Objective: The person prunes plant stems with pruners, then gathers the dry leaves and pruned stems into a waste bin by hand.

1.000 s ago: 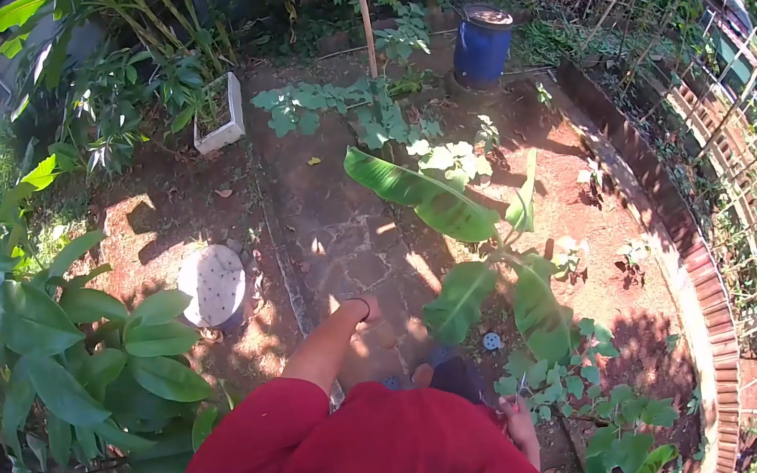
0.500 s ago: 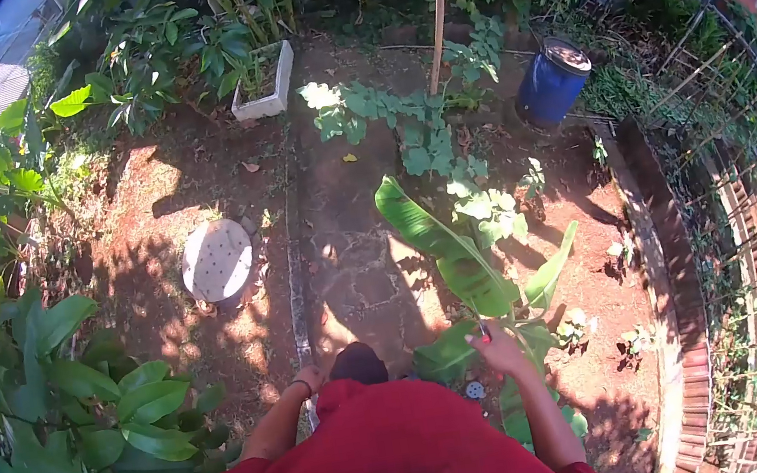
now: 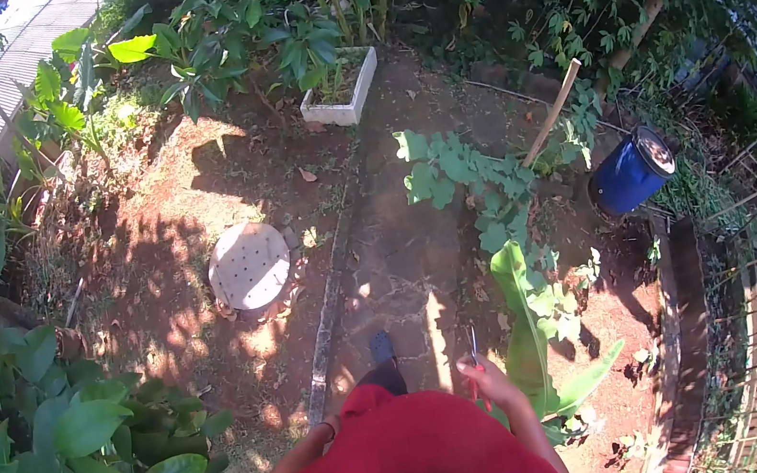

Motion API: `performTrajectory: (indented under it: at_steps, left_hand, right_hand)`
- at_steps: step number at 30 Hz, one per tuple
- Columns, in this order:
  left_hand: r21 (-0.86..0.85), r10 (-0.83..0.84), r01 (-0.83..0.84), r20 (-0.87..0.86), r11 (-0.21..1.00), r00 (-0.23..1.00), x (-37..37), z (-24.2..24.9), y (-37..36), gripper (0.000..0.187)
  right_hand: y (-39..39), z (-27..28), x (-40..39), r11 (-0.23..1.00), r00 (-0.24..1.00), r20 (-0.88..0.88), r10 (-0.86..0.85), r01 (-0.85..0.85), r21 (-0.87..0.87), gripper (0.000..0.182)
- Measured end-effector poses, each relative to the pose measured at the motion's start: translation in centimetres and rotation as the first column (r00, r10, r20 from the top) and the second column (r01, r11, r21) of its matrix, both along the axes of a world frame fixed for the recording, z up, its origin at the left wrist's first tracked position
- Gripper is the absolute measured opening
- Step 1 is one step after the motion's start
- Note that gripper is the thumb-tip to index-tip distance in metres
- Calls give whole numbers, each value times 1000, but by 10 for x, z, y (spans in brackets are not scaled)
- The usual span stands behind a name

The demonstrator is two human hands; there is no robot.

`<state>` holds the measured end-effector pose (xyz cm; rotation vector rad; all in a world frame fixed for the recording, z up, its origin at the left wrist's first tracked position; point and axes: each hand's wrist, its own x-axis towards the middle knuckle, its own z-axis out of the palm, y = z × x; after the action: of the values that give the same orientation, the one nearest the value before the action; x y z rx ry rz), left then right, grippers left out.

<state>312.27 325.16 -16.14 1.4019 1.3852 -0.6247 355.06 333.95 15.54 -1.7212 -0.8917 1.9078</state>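
Note:
My right hand [image 3: 484, 377] is closed around a small tool with red handles [image 3: 486, 401] and a thin metal tip that points up, away from me. Just right of it stands a big banana leaf [image 3: 525, 332], not touched by the hand as far as I can see. My left hand [image 3: 325, 430] hangs low beside the red shirt [image 3: 409, 455], near the stone edging; its fingers are hidden. One foot in a dark shoe [image 3: 382, 347] shows on the paved path [image 3: 392, 264].
A round pale slab [image 3: 249, 265] lies on soil at the left. Ahead are a white planter [image 3: 344, 112], a leaning wooden stake [image 3: 553, 111] and a blue barrel [image 3: 629, 172]. Stone edging [image 3: 332, 301] borders the path. Bushy leaves [image 3: 95, 421] fill the lower left.
The view has turned and moved forward. My right hand has drawn away from the base of the banana leaf, and the tool shows more fully. A foot has come into view.

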Motion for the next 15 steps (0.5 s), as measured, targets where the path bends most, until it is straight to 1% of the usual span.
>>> performTrajectory:
  at_steps: [1,2,3,4,5,6,7,8,9,10,11,12,13,14,15]
  left_hand:
    - [33,11,-12,6,999,1000,6,3,37,44]
    - [69,16,-16,2,998,1000,10,8,77,44]
    - [111,11,-11,2,994,1000,12,16,117,44]
    - [160,6,-6,2,987,1000,16,31,158,44]
    - [231,-7,-1,33,973,999,18,43,201,44]
    - [302,-24,5,60,953,998,20,55,244,44]
    - [371,149,-202,167,906,975,23,76,281,43]
    - [407,305,-402,284,820,909,27,100,312,43]
    - [318,434,-529,324,787,841,31,119,348,41]
    - [221,557,-639,336,737,759,29,126,371,40]
    - [212,558,-630,313,747,768,23,124,384,40]
    - [263,529,-611,323,747,785,19,116,404,39]
    - [318,494,-591,338,741,801,15,100,430,38]
    - [336,424,-551,383,764,821,1,60,443,38]
    - [338,414,-541,380,770,827,1,65,450,38]
  right_hand:
    - [23,-7,-1,1000,1000,3,7,-7,3,42]
    - [36,-21,-2,991,988,-79,-134,132,-21,38]
    - [44,-28,-4,961,949,-155,-276,269,-62,35]
    - [61,-25,-7,933,893,-272,-359,335,-131,35]
    - [79,-26,-11,936,894,-277,-352,330,-126,35]
    - [95,-28,-14,923,858,-346,-379,325,-205,35]
    - [114,-30,-16,907,816,-408,-409,313,-283,35]
    - [132,-20,-23,904,848,-355,-394,287,-316,34]
    - [150,-17,-24,901,846,-354,-399,290,-324,34]
    - [162,-16,-28,929,869,-375,-323,214,-303,33]
    - [171,-17,-32,949,883,-399,-246,137,-282,32]
    - [182,-24,-30,971,919,-370,-135,48,-235,33]
    - [193,-35,-27,970,915,-377,-144,55,-238,33]
    - [201,-48,-24,986,961,-275,-40,-7,-167,33]
    - [213,-56,-20,992,985,-160,60,-77,-103,34]
